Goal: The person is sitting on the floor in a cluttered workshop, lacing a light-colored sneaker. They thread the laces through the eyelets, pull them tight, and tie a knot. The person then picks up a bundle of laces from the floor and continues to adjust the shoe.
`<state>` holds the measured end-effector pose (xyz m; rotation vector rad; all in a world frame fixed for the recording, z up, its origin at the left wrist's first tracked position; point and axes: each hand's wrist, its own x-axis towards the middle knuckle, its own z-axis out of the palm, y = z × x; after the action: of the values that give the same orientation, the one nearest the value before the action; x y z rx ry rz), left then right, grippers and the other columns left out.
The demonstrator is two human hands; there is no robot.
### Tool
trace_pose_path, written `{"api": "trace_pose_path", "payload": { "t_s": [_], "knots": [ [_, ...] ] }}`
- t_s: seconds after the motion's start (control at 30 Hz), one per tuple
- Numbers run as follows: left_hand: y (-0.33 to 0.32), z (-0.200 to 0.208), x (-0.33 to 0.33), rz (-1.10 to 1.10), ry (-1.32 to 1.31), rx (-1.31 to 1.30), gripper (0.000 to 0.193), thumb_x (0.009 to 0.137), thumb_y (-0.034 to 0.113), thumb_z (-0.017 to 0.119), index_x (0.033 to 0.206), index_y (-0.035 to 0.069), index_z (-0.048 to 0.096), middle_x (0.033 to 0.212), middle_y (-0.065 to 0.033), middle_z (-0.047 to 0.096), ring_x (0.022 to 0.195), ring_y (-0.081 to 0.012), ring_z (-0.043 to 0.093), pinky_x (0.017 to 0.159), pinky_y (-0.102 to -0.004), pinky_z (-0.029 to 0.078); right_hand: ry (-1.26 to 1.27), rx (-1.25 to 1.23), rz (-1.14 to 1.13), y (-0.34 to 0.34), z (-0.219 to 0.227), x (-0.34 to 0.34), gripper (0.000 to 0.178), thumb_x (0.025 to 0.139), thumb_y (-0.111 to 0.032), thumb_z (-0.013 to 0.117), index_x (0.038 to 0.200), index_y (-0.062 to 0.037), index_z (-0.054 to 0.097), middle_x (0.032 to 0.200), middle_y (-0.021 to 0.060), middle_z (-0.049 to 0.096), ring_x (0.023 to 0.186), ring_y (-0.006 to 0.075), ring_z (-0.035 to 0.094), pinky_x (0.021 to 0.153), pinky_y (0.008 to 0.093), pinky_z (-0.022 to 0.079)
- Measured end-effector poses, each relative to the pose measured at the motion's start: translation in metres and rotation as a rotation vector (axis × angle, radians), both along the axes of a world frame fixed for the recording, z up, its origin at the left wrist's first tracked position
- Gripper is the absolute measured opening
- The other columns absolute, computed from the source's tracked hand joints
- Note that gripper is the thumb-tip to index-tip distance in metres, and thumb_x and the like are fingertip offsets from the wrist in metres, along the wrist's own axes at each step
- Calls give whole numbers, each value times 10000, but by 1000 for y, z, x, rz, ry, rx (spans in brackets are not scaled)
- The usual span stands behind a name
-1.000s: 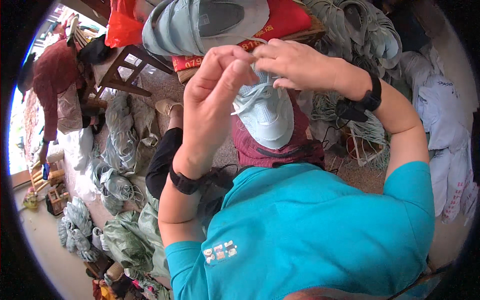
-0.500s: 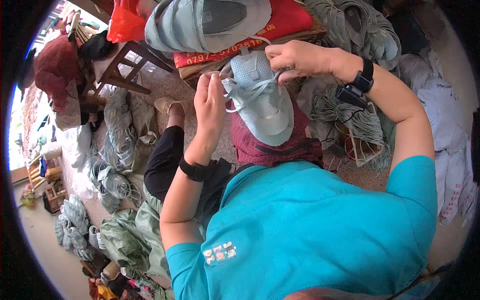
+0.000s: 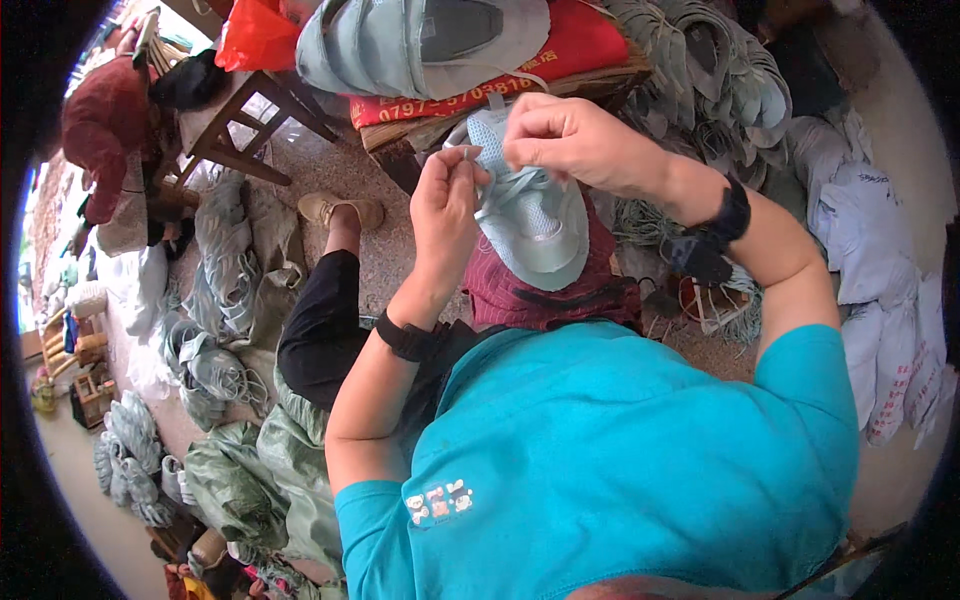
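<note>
A pale blue-grey sneaker upper (image 3: 545, 245) with a mesh tongue lies toe toward me over a maroon striped cloth (image 3: 590, 295) on my lap. Light laces (image 3: 515, 187) cross its front. At the tongue's left edge, my left hand (image 3: 447, 205) pinches a shoelace, a bit of which shows at the fingertips. My right hand (image 3: 580, 145) hovers over the tongue with thumb and fingers pressed together; what they hold is hidden. Just beyond, more grey shoe uppers (image 3: 400, 50) lie stacked on a red printed bag (image 3: 580, 50).
The red bag rests on a wooden stool (image 3: 400, 140). Bundles of grey uppers (image 3: 700, 60) are heaped at the far right, above white sacks (image 3: 870, 230). At left are a wooden chair (image 3: 235, 130), piled uppers (image 3: 225, 260) and green sacks (image 3: 240, 480). Another person's maroon sleeve (image 3: 100, 130) shows.
My right hand has moved left from the shoe's right side to over the tongue. My left hand has shifted slightly right, closer to it. The whole view has shifted a little.
</note>
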<state>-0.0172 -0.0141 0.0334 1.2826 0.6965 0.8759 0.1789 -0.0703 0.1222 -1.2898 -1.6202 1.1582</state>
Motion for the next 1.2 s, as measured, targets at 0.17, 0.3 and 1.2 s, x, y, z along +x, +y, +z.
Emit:
{"api": "trace_pose_path", "payload": {
  "t_s": [0.17,0.3,1.2],
  "knots": [
    [3,-1,-1,-11,-60,38,165,1049,135,461,1115,28,567,779,44,525,630,-20,416,542,-178,350,-219,-359,-99,13,15,6,148,970,-180,600,955,-33,601,839,22,577,741,95,610,616,257,485],
    [3,1,1,34,-10,88,138,1026,123,497,1063,16,574,778,20,526,677,-44,449,601,-211,394,-898,259,-116,5,-16,4,119,861,-48,603,956,-16,539,914,173,579,868,401,591,746,434,511],
    [2,23,6,122,579,737,193,845,181,686,1000,76,638,947,-128,604,818,-336,636,698,-430,518,-866,537,-191,9,-30,-7,330,777,-12,613,1100,-62,569,1048,143,617,1013,343,592,862,452,466]
  ]
}}
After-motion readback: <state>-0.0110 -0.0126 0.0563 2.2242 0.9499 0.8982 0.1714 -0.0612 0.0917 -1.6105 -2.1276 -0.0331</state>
